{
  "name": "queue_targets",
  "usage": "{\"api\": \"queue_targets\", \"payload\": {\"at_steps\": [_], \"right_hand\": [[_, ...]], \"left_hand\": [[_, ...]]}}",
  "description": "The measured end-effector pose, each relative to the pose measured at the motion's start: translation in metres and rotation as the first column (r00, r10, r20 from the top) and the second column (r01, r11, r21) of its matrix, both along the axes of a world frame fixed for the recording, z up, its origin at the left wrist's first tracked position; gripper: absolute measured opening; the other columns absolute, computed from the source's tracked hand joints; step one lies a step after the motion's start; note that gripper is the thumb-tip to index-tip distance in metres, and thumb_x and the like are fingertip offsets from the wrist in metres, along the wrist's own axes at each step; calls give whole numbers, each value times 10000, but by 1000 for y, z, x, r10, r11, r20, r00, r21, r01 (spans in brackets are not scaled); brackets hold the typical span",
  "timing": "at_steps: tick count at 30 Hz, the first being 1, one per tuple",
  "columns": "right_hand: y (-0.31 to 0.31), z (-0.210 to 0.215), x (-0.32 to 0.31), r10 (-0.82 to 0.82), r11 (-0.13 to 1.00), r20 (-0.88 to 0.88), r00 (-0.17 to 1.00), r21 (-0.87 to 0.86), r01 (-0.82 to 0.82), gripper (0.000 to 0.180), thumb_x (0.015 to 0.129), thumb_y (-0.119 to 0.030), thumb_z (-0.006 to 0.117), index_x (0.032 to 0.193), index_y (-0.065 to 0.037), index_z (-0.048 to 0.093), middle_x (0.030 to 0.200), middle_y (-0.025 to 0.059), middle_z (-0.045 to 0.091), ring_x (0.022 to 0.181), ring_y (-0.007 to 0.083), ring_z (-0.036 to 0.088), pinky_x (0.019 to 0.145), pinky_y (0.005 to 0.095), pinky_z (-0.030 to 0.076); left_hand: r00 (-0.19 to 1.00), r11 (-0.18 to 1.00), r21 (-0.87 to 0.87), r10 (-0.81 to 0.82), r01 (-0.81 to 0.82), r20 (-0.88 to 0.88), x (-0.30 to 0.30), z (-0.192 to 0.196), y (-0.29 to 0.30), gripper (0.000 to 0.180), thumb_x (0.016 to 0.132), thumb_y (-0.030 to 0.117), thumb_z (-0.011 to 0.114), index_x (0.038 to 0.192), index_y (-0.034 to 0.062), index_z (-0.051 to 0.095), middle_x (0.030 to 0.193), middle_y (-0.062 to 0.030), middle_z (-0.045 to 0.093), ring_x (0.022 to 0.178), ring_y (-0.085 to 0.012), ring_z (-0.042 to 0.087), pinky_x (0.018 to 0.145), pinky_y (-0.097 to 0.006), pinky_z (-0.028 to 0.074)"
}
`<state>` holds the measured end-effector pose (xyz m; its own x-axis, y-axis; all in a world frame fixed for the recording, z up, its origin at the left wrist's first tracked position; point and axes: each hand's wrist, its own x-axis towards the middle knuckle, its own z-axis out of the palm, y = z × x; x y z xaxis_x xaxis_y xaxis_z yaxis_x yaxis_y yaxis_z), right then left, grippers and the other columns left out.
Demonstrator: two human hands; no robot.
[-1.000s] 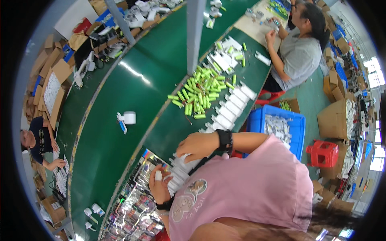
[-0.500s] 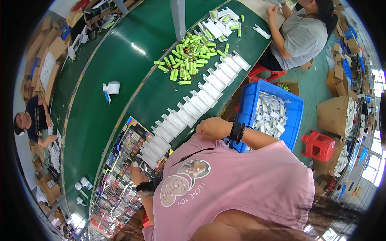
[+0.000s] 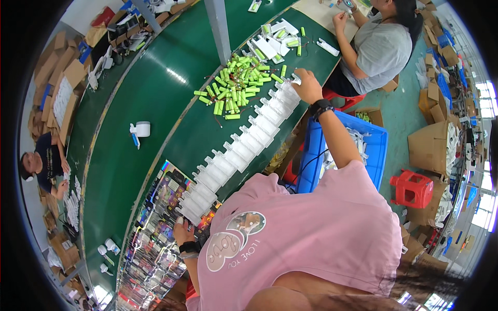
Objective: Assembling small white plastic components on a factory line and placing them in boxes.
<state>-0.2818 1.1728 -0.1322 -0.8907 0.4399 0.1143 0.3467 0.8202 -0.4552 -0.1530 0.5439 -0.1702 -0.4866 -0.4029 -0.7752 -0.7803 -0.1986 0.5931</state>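
A long slanting row of white plastic housings [image 3: 241, 150], each overlapping its neighbour, lies on the green table with clear tabs on its far side. My right hand [image 3: 307, 87] reaches to the far right end of this row, its fingers closed around the last housing. By the row's near left end is my left hand [image 3: 182, 233], fingers curled, with a small white bit at the fingertips that I cannot make out. Beyond the row sits a heap of green battery cells [image 3: 238, 83] with thin wires.
More white housings [image 3: 270, 46] with green cells lie past the heap. A blue bin [image 3: 381, 155] of white parts stands right of the table, near a red stool [image 3: 411, 187]. Printed sheets [image 3: 155, 238] cover the left table end. A co-worker [image 3: 384, 52] sits at far right.
My right hand has moved from near my body out to the far end of the row and taken hold of the last housing. My left hand remains by the near end.
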Motion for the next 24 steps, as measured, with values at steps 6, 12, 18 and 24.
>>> {"api": "queue_targets", "payload": {"at_steps": [6, 12, 18, 24], "right_hand": [[16, -4, -51, -109, 994, 120, 987, -5, 111, 575, 721, -211, 716, 1238, -106, 487, 1027, 155, 636, 1008, 317, 596, 848, 399, 478], [27, -31, -72, -106, 993, 146, 984, 65, 97, 447, 732, -162, 669, 1153, -68, 553, 870, 173, 671, 815, 306, 659, 753, 400, 513], [27, -13, -78, 32, 987, -100, 995, -151, -47, 259, 768, -46, 610, 1023, -1, 615, 815, 149, 667, 633, 224, 677, 612, 321, 525], [-1, 42, -84, 79, 844, -47, 996, -528, -92, 198, 828, -42, 602, 1013, 24, 620, 747, 67, 639, 606, 116, 628, 576, 243, 498]], "left_hand": [[1000, 999, 12, 30, -30, -4, 5, -8, -4, 426, 865, 278, 529, 1277, 176, 498, 1196, -12, 522, 1134, -185, 464, 845, -455, 361], [998, 998, -5, 61, -61, -11, 7, -12, -5, 421, 863, 276, 539, 1265, 157, 505, 1157, -10, 532, 1060, -183, 485, 821, -439, 390], [1000, 998, -52, 23, -24, -18, 3, -6, 5, 403, 866, 264, 535, 1244, 126, 519, 1125, -2, 545, 1029, -178, 490, 800, -407, 415], [999, 999, -21, 28, -28, -35, 5, -8, 3, 374, 865, 264, 536, 1214, 128, 545, 1096, -4, 559, 995, -165, 486, 787, -386, 417]]}}
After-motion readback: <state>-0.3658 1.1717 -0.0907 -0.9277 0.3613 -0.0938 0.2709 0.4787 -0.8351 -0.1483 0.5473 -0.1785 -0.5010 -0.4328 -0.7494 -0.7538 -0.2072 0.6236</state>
